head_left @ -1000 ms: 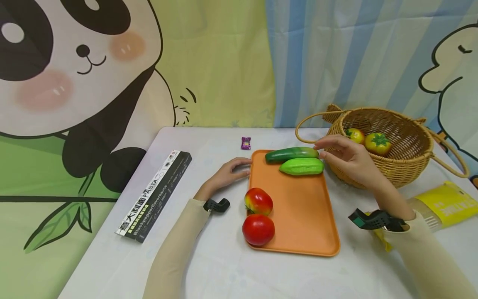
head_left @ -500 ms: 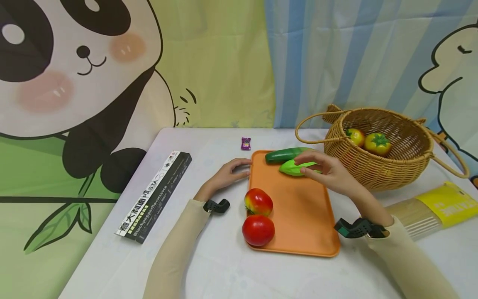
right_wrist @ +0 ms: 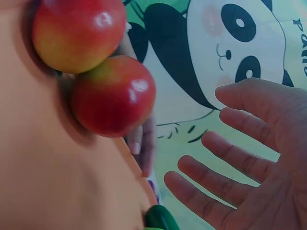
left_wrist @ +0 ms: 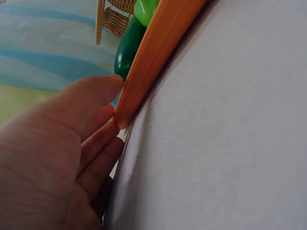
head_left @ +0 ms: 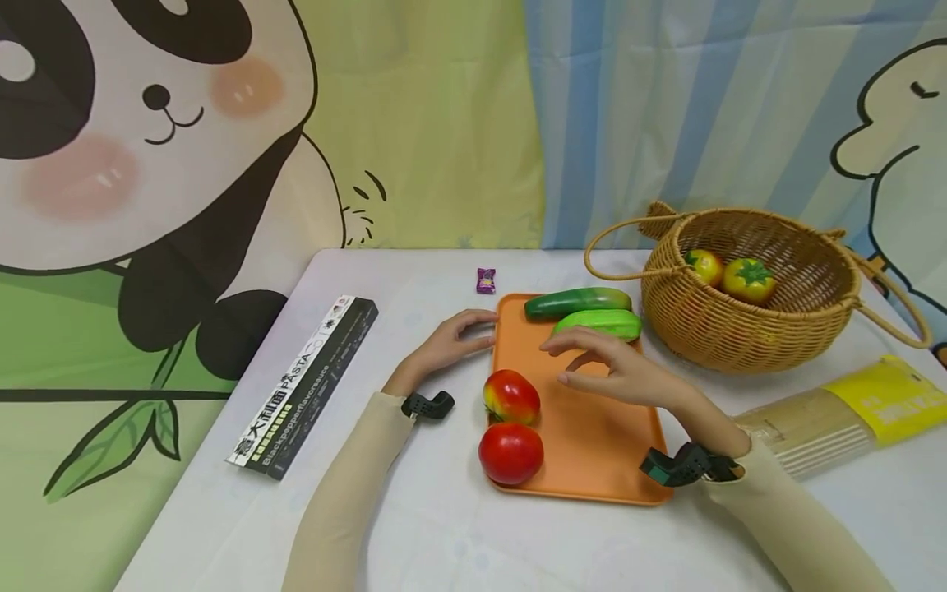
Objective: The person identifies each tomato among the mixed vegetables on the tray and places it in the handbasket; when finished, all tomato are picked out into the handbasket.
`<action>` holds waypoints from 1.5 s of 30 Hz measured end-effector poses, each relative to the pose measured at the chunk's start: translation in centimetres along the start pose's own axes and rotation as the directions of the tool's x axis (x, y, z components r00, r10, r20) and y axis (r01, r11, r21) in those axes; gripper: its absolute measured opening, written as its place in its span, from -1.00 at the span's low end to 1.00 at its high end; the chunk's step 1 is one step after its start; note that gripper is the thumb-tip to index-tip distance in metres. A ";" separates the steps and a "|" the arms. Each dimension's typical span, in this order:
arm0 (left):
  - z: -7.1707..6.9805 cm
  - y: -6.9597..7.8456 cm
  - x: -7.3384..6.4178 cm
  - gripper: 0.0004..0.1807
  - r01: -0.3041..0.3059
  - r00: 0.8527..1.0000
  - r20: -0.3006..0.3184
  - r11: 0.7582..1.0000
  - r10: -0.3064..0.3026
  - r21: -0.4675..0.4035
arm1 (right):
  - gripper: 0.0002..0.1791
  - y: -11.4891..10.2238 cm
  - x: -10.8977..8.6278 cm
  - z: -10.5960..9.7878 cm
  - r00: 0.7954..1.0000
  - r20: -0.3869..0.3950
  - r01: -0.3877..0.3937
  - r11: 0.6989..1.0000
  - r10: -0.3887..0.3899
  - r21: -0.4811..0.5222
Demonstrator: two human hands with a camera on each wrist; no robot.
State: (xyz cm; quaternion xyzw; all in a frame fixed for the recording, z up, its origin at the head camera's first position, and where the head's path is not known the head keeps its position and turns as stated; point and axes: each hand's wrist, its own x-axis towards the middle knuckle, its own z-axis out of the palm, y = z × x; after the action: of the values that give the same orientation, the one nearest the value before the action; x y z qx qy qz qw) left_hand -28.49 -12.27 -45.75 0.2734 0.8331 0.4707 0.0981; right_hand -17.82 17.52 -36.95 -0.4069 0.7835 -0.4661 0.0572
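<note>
On the white table lies an orange tray (head_left: 592,448). Its far end bears a dark green cucumber (head_left: 565,305) beside a bright green ridged vegetable (head_left: 610,322). A red-yellow tomato (head_left: 512,396) and a red one (head_left: 510,453) rest along the left side. My left hand (head_left: 446,345) touches the tray's left edge near the far corner; in the left wrist view its thumb (left_wrist: 103,91) meets the rim. Over the middle of the tray hovers my right hand (head_left: 625,376), fingers spread and holding nothing. In the right wrist view the tomatoes (right_wrist: 114,98) lie beyond its fingertips.
A wicker basket (head_left: 747,337) with two greenish-orange tomatoes (head_left: 749,282) stands at the back right. In front of it lies a yellow-ended pack of spaghetti (head_left: 810,427). A black-and-white pasta box (head_left: 303,386) is at the left, a purple wrapped candy (head_left: 486,280) behind the tray.
My right hand has moved from the green vegetables' right ends leftward and nearer, over the tray's middle. The left hand stays at the tray's edge.
</note>
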 end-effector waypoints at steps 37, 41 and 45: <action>0.1 0.5 -0.2 -0.47 0.022 1.000 0.004 0.999 -0.022 -0.023 | -0.52 1.7 2.6 4.6 0.965 0.236 -0.148 0.982 0.117 0.117; 0.2 0.4 -0.2 -0.45 0.012 1.000 0.001 1.000 -0.012 -0.024 | -0.53 1.7 2.2 4.5 0.968 0.222 -0.145 0.982 0.115 0.124; 0.1 0.3 -0.2 -0.47 0.019 1.000 -0.002 1.000 -0.019 -0.003 | -0.53 1.8 1.7 4.2 0.971 0.207 -0.150 0.980 0.121 0.134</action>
State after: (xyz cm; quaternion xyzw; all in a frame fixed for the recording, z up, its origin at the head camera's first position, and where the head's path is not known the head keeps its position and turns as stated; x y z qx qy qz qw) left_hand -28.22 -12.17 -45.53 0.2649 0.8351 0.4712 0.1020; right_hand -18.03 13.90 -40.18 -0.3912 0.7631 -0.4754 0.1968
